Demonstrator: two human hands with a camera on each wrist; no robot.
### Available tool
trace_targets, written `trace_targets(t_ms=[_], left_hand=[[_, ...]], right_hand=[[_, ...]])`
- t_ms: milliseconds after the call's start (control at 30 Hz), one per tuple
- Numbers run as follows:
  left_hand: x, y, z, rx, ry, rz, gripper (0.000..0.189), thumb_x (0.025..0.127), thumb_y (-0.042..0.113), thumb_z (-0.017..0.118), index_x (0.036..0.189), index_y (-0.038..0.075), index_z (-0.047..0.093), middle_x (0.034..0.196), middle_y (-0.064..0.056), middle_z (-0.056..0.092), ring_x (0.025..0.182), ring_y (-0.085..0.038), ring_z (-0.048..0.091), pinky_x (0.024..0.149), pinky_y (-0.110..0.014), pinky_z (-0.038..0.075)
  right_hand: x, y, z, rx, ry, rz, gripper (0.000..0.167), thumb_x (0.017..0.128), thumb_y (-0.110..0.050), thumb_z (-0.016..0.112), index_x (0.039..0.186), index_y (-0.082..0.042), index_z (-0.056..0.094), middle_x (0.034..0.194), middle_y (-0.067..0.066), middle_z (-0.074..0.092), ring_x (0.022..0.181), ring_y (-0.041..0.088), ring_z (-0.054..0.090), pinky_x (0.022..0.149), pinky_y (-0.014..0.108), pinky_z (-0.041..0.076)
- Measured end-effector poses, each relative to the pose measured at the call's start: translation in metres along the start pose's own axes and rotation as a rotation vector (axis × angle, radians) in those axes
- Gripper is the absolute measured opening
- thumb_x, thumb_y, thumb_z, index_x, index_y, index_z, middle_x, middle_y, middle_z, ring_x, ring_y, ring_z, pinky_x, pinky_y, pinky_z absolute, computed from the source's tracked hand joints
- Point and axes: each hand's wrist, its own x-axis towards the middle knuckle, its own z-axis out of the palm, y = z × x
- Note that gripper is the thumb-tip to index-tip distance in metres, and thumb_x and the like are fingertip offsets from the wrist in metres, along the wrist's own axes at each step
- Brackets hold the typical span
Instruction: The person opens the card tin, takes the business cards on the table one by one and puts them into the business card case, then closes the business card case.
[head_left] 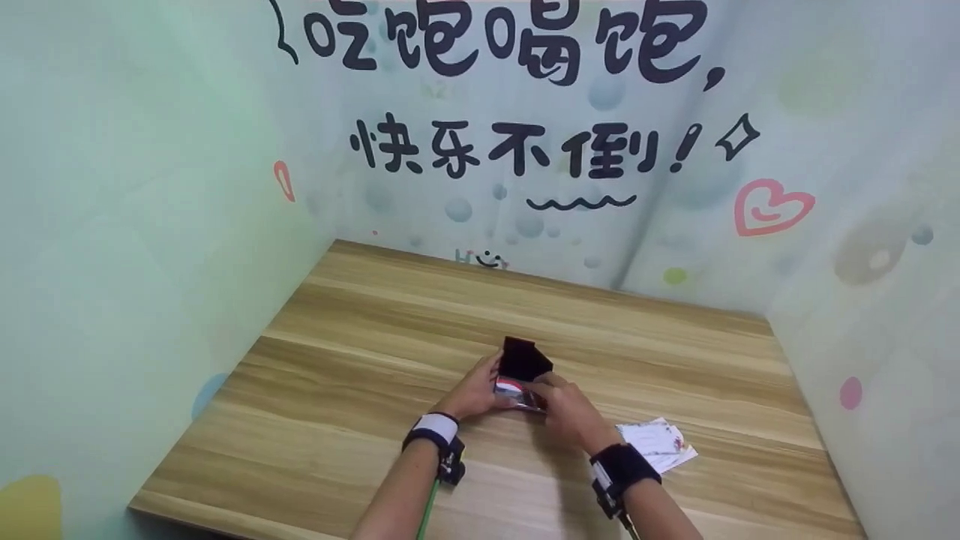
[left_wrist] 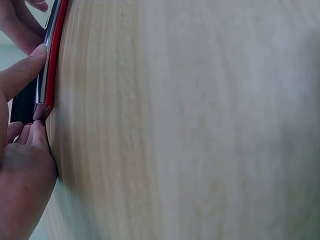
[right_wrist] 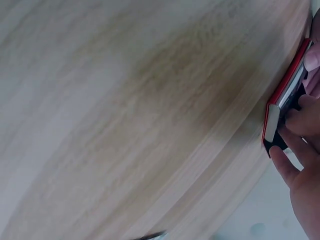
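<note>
A small flat red case (right_wrist: 288, 80) with a black inner flap (head_left: 523, 358) stands open near the middle of the table. The flap is raised at the back. Inside lies a glossy piece with a red and white print (head_left: 511, 385). My left hand (head_left: 475, 390) grips the case's left side, its thumb (left_wrist: 27, 70) on the top edge and fingers at the end. My right hand (head_left: 574, 411) is at the right side, with bent fingers (right_wrist: 302, 121) on the case's inside and another finger reaching to the flap's edge. The right fingertips are partly hidden.
White printed cards (head_left: 658, 442) lie on the wooden table (head_left: 360, 330), right of the right forearm. Printed fabric walls (head_left: 480, 165) enclose the table at the back and both sides. Both wrists wear strapped cameras, with a green cable (head_left: 428, 506) along the left forearm.
</note>
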Motion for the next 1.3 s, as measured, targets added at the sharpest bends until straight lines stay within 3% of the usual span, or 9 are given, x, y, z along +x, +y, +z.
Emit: trace_targets(t_ms=[233,433,533,800,1100,1300], left_hand=[[0.000,0.000,0.000,-0.057,0.006,-0.033,0.100,0.080,-0.014,0.071,0.155,-0.013,0.005,0.160,-0.037,0.018,0.151,-0.049,0.018,0.127,-0.053,0.021],[0.002,-0.004,0.000,-0.058,0.001,-0.007,0.100,0.079,-0.013,0.072,0.154,-0.015,0.005,0.159,-0.039,0.017,0.150,-0.051,0.018,0.126,-0.053,0.022],[0.002,-0.006,0.000,-0.054,0.005,-0.018,0.101,0.079,-0.013,0.072,0.154,-0.014,0.005,0.159,-0.039,0.016,0.150,-0.051,0.017,0.126,-0.054,0.022],[0.000,-0.001,0.002,0.024,0.042,-0.053,0.100,0.079,-0.010,0.073,0.156,-0.010,0.010,0.158,-0.036,0.023,0.149,-0.049,0.024,0.125,-0.052,0.026],[0.000,-0.003,0.002,0.092,0.067,-0.058,0.099,0.079,-0.005,0.076,0.157,-0.008,0.014,0.157,-0.034,0.027,0.147,-0.047,0.031,0.125,-0.050,0.029],[0.001,-0.005,0.002,0.129,0.057,-0.032,0.099,0.079,-0.004,0.076,0.156,-0.009,0.014,0.156,-0.035,0.029,0.146,-0.048,0.033,0.124,-0.050,0.031]], right_hand=[[-0.008,0.014,-0.018,-0.037,0.023,0.018,0.040,0.082,-0.006,0.072,0.121,0.002,0.068,0.119,0.019,0.067,0.109,0.039,0.065,0.091,0.058,0.055],[-0.019,0.026,-0.035,0.020,-0.099,0.135,0.061,0.079,-0.033,0.082,0.127,0.000,0.065,0.126,0.020,0.065,0.118,0.040,0.061,0.102,0.064,0.045],[-0.025,0.032,-0.040,0.010,-0.135,0.154,0.073,0.075,-0.040,0.085,0.132,0.001,0.062,0.131,0.022,0.062,0.123,0.042,0.057,0.105,0.068,0.042],[-0.049,0.045,-0.051,0.036,-0.227,0.196,0.097,0.067,-0.047,0.088,0.146,-0.004,0.049,0.149,0.024,0.047,0.137,0.046,0.044,0.113,0.076,0.026],[-0.074,0.062,-0.061,-0.013,-0.177,0.211,0.098,0.064,-0.046,0.089,0.143,-0.002,0.051,0.145,0.023,0.052,0.131,0.047,0.050,0.106,0.076,0.035],[-0.088,0.072,-0.067,-0.012,-0.172,0.252,0.099,0.063,-0.048,0.090,0.143,-0.002,0.052,0.145,0.023,0.053,0.131,0.048,0.050,0.105,0.081,0.032]])
